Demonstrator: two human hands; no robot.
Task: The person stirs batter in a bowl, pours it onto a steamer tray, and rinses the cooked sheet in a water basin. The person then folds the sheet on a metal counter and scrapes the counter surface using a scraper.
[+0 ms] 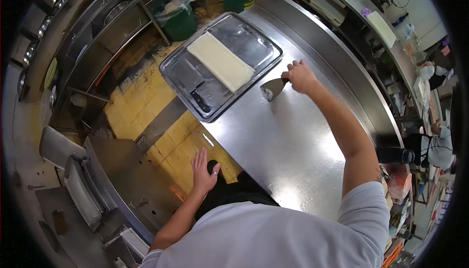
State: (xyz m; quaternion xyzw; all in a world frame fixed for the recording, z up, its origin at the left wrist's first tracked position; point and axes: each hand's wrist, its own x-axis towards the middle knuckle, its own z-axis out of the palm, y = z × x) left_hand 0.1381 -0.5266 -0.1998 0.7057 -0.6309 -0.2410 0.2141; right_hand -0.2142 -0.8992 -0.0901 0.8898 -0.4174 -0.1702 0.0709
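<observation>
My right hand (300,76) is closed around the handle of a scraper (273,90) with a broad blade, which has a whitish smear near its edge. The blade is over the steel table, beside the tray's near right side; whether it touches the surface is hard to tell. My left hand (203,174) is off the table's left edge, fingers stretched out, holding nothing. On the metal tray (246,31) lies a long, pale, folded slab of what looks like dough (221,63). Next to it rests a knife (200,100) with a black handle.
The steel worktable (273,141) has a raised back edge along its right side. Green bins (178,21) with plastic liners stand beyond the tray. Yellow floor tiles (161,87) show on the left. Shelves (332,9) with utensils and containers line the right.
</observation>
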